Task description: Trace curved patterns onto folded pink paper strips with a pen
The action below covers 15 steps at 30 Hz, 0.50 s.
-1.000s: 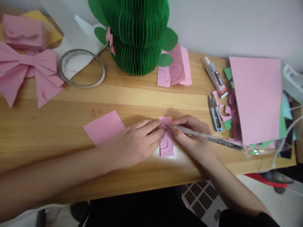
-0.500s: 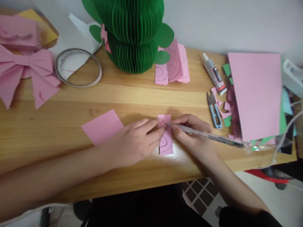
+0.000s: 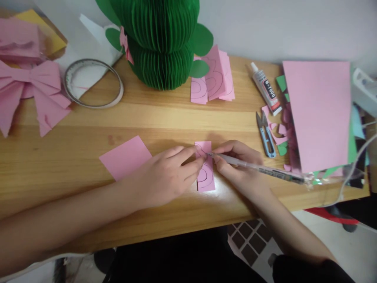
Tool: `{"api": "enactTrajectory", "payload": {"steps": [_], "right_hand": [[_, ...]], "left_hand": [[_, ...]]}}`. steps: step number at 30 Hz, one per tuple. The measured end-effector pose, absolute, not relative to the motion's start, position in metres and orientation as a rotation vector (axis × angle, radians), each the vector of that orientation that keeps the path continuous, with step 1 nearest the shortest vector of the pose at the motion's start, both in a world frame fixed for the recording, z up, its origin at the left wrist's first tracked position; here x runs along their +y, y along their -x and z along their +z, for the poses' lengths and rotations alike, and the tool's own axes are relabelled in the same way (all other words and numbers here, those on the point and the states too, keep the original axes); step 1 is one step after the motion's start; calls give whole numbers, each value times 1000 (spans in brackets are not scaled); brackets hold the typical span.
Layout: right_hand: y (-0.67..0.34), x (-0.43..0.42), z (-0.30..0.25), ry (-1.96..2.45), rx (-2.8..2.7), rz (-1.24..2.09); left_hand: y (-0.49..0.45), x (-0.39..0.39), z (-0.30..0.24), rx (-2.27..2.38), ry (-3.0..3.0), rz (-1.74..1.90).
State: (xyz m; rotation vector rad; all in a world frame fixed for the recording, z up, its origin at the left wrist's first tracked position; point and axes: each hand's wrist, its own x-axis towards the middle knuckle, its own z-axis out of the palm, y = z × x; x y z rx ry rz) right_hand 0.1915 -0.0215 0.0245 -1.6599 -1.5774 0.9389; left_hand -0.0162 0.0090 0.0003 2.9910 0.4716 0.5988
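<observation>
A small pink paper strip (image 3: pixel 207 184) with curved dark lines drawn on it lies on the wooden table. The fingers of my left hand (image 3: pixel 169 175), stretched out, press on its left side. My right hand (image 3: pixel 238 163) is closed around a pen (image 3: pixel 253 166), whose tip touches the strip's upper right part, close to my left fingertips. Beside my left wrist lies a pink paper square (image 3: pixel 125 159), partly covered by my forearm. Farther back, several pink pieces with similar drawn curves (image 3: pixel 216 78) are stacked.
A green honeycomb paper figure (image 3: pixel 161 47) stands at the back. Left are a tape roll (image 3: pixel 118 98) and a pink paper bow (image 3: pixel 48 78). Right are a glue tube (image 3: pixel 266 90), blue thread snips (image 3: pixel 267 139), paper scraps (image 3: pixel 282 129) and large pink sheets (image 3: pixel 319 114). A white cable (image 3: pixel 352 169) crosses the right edge.
The whole view has shifted slightly. Both hands, the pen and the strip keep nearly the same positions relative to one another.
</observation>
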Motion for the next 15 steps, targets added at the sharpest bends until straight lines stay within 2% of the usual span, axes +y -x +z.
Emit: {"api": "enactTrajectory", "payload": {"steps": [15], "right_hand": [[-190, -22, 23, 1634, -1561, 974]], "left_hand": [[16, 8, 1, 480, -2990, 585]]}}
